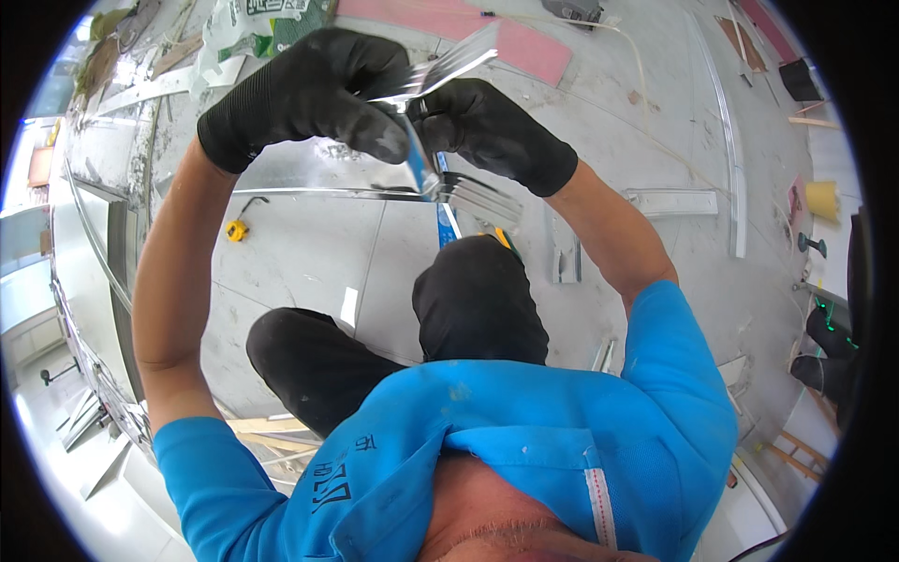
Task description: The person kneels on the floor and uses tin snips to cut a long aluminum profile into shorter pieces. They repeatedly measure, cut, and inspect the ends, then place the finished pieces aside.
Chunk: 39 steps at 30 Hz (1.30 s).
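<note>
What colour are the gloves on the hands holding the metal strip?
Black, seen clearly in the head view: left hand, right hand, both gripping the shiny metal strip.

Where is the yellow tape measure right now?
In the head view, the yellow tape measure lies on the floor, left of centre, just beside the person's left forearm.

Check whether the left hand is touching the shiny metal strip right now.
Touching. The head view shows the gloved left hand closed around the metal strip, its fingers wrapped over it, no gap visible.

Gloved hands around metal channel
</note>
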{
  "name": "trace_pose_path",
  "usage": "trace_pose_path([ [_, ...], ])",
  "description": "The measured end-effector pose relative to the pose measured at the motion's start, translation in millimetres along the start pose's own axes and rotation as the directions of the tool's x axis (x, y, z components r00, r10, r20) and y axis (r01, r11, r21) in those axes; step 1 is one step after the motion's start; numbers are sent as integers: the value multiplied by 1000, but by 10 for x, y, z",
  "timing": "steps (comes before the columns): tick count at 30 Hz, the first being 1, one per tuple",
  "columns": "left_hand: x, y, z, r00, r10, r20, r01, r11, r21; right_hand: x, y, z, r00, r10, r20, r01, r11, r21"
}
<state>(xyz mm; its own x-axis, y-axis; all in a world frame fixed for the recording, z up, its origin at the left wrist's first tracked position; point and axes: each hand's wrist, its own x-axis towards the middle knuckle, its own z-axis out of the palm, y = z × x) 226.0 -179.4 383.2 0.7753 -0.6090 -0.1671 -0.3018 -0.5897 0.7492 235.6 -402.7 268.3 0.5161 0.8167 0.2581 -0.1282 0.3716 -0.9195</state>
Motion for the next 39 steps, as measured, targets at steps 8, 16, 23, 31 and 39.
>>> trace_pose_path([
  [8, -304, 99, 183, 821, 480, -308, -223, 768, 600, 70, -225, 52, 991, -65, -116, 96, 954, 283],
  [16, -194, 122, 213, 820, 398, -411, -101, 808, 581, 135, -213, -71, 980, -198, -32, 201, 969, 143],
  [23, -148, 138, 185, 835, 434, -338, -221, 827, 517, -25, -518, -361, 971, 226, 83, -193, 936, -294],
  [31, -204, 104, 10, 808, 466, -360, -240, 819, 521, -116, -352, -286, 997, 1, -83, -1, 1000, -4],
  [39, -277, 160, 228, 915, 286, -283, -177, 918, 353, -65, -591, 120, 995, 47, -91, -54, 996, -78],
])
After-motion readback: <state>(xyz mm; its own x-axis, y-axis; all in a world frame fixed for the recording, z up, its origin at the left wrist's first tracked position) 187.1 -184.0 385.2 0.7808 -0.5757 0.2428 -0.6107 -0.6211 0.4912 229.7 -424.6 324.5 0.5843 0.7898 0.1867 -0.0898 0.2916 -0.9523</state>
